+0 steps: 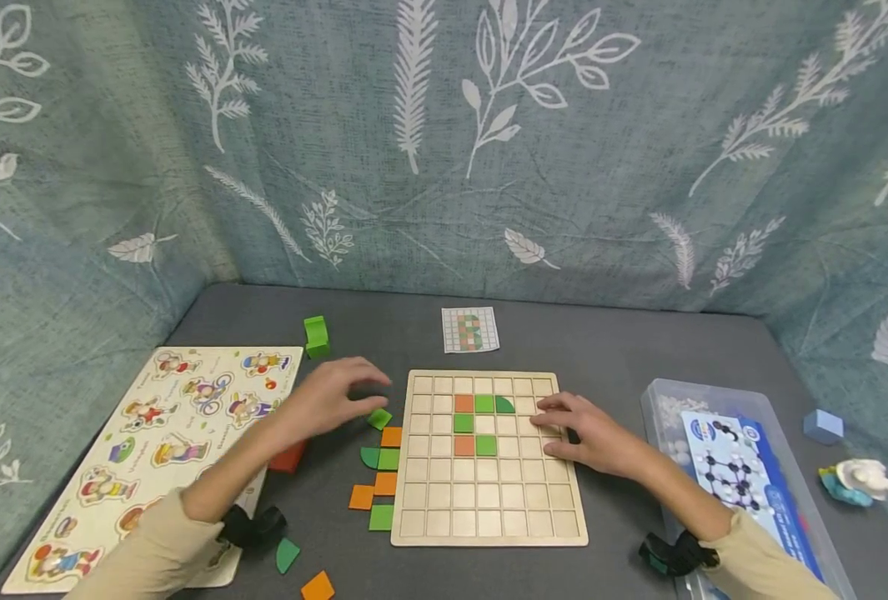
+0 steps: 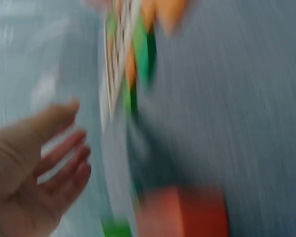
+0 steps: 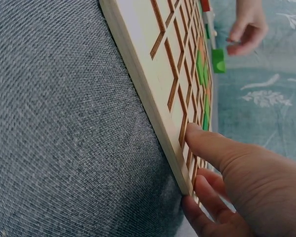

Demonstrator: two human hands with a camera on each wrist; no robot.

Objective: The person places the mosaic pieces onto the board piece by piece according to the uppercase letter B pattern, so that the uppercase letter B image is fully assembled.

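Note:
A wooden grid board [image 1: 489, 500] lies flat in the middle of the grey table. Orange tiles [image 1: 464, 403] and green tiles [image 1: 484, 403] sit in its upper cells, with one dark green quarter-round tile [image 1: 504, 405]. My right hand [image 1: 564, 429] rests with straight fingers on the board's right edge; in the right wrist view my right hand [image 3: 202, 163] touches the board's rim [image 3: 153, 84]. My left hand [image 1: 364, 392] hovers with relaxed fingers, holding nothing, just above a loose green tile [image 1: 379, 418] left of the board. The left wrist view is blurred; there my left hand [image 2: 64, 148] shows empty.
Loose orange and green tiles [image 1: 386, 483] lie along the board's left side, a red block [image 1: 288, 457] beside them. A picture peg puzzle [image 1: 151, 450] lies far left, a green block [image 1: 316, 336] and a pattern card [image 1: 470, 329] behind. A plastic box [image 1: 657, 400] stands right.

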